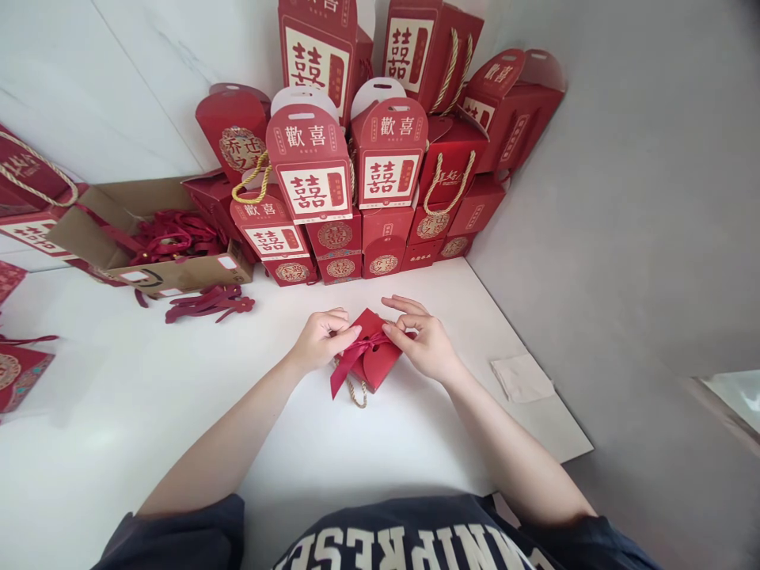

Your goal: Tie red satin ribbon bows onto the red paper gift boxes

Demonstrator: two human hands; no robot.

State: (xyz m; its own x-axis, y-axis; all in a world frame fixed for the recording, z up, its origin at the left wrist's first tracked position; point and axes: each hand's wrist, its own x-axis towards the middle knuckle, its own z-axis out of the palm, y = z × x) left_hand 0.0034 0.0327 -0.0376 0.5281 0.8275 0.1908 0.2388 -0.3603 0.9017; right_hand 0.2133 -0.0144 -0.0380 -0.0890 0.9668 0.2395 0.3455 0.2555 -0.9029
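Head camera: The left hand (321,340) and right hand (428,347) pinch opposite sides of a crimson satin ribbon (343,368), thumbs pressed against fingers, atop a small red gift box (385,367) with a twisted rope handle (357,396). The box sits mid-way across a white desk (285,451). Near the right edge lies a folded white cloth (522,378); along the back edge rise stacked red double-happiness boxes (313,194), beside a cardboard carton (199,277) of ribbons (178,235).
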